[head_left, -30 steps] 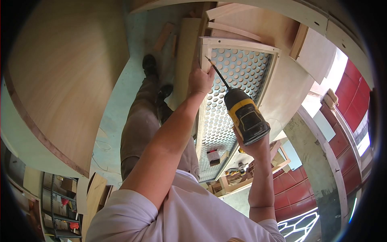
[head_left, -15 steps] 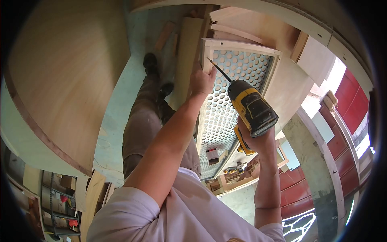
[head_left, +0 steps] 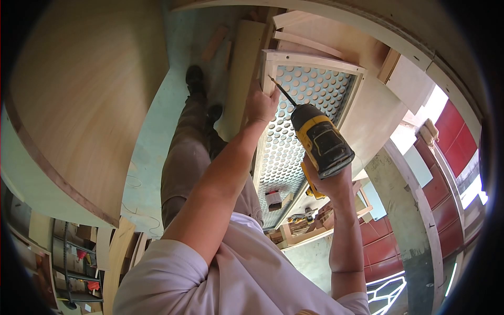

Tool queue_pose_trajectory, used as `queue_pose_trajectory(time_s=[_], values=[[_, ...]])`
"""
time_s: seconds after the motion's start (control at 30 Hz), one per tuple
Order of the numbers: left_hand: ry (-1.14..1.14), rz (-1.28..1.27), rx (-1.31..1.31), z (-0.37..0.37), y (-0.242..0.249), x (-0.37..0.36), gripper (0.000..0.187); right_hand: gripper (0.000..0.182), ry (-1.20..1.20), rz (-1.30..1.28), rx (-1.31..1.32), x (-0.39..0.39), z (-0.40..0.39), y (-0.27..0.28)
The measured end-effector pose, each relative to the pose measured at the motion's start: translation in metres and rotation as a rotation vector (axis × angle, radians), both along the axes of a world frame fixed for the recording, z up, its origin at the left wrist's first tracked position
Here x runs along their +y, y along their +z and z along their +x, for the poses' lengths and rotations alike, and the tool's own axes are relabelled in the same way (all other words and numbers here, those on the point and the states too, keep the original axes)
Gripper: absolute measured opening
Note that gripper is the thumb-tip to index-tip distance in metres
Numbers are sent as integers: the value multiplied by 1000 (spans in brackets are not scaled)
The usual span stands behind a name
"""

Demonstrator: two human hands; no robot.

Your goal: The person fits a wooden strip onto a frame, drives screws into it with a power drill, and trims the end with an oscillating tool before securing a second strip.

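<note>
A yellow and black cordless drill (head_left: 322, 139) is in my right hand (head_left: 336, 181), whose fingers wrap around its grip. Its long thin bit (head_left: 284, 92) points up and left, with the tip over the corner of a pale wooden frame (head_left: 269, 71). My left hand (head_left: 261, 105) grips the left side of this frame just below that corner, thumb up near the bit. Inside the frame lies a panel covered in round dots (head_left: 294, 126). Some of my left fingers are hidden behind the wood.
A large curved plywood piece (head_left: 89, 105) fills the left. Wood strips (head_left: 310, 44) lie beyond the frame. A small dark box (head_left: 273, 200) rests on the dotted panel's near end, with tools and offcuts (head_left: 302, 223) beside it. Boards (head_left: 244, 63) stand near my shoes.
My right hand and the drill have shifted slightly left, while the bit's tip stays over the frame corner. My left hand keeps its hold.
</note>
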State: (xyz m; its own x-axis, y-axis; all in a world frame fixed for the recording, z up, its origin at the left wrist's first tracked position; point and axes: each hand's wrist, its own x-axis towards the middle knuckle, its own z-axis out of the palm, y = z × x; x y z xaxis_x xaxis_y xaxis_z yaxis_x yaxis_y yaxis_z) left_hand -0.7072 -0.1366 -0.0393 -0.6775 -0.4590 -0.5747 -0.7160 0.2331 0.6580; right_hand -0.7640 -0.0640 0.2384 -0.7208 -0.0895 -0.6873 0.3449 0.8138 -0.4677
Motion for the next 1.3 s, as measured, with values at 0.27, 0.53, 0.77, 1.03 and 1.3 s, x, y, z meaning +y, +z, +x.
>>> queue_pose_trajectory(time_s=[0.27, 0.53, 0.77, 1.03, 1.3], values=[[18, 57, -50, 2, 0, 0, 46, 23, 66, 28, 36, 4, 0, -8], [13, 56, -66, -1, -1, 2, 47, 27, 65, 6, 20, 1, -7, -10], [25, 45, -1, 2, 1, 0, 48, 48, 108, 34, 15, 6, -5, -11], [14, 25, 62, 10, -12, 3, 50, 41, 99, -16, 50, 0, 2, -14], [39, 61, 25, 10, -6, 3, 52, 42, 63, -13, 34, -3, 4, -15]])
